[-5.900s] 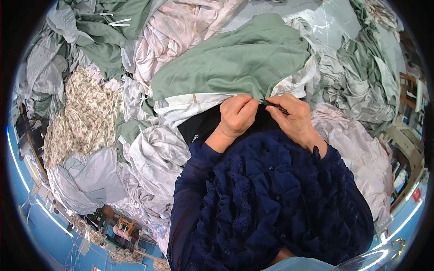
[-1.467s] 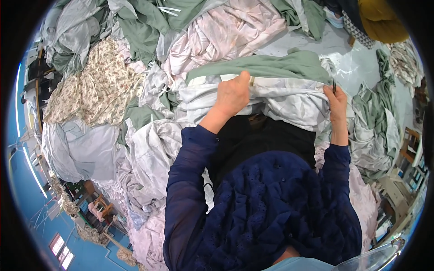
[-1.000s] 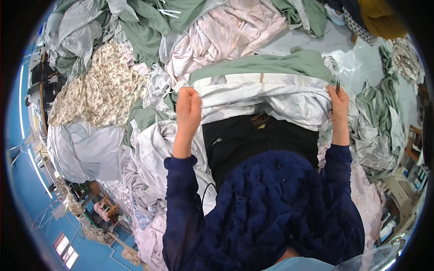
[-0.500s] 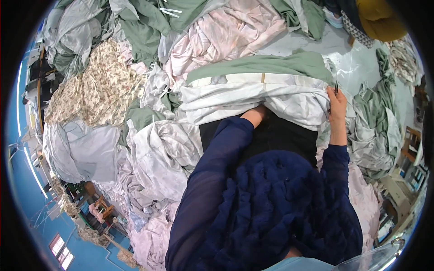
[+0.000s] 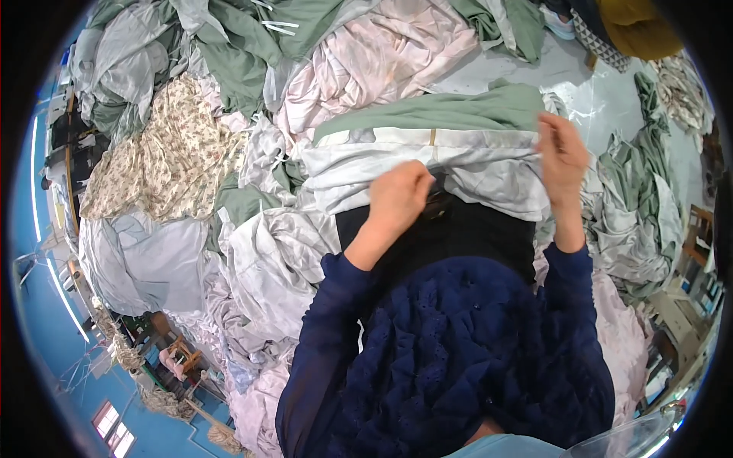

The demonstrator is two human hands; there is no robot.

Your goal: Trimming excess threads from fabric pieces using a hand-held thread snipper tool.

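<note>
Across my lap lies a pale grey-white patterned cloth (image 5: 489,183) with a folded sage-green part (image 5: 435,111) along its far side. A short tan strip (image 5: 434,138) crosses the band between them. My left hand (image 5: 399,197) is raised over the near part of the cloth, its fingers curled closed; whatever they hold is hidden. Close by those fingers, a small dark shiny thing (image 5: 435,203) shows against my black lap covering (image 5: 481,237). At the cloth's right end is my right hand (image 5: 563,156), bent and blurred by motion, so its grip is unclear.
Heaped fabrics surround me: a floral cream cloth (image 5: 156,149) and grey cloth (image 5: 145,263) on the left, pink cloth (image 5: 382,57) ahead, green-and-grey cloth (image 5: 637,191) on the right. Past the grey floor (image 5: 588,91), part of another person in mustard clothing (image 5: 641,30) shows at the top right.
My left hand has come out from under the cloth's near edge and up over it. My right hand has lifted off the cloth's right edge; the thin dark tool in it no longer shows.
</note>
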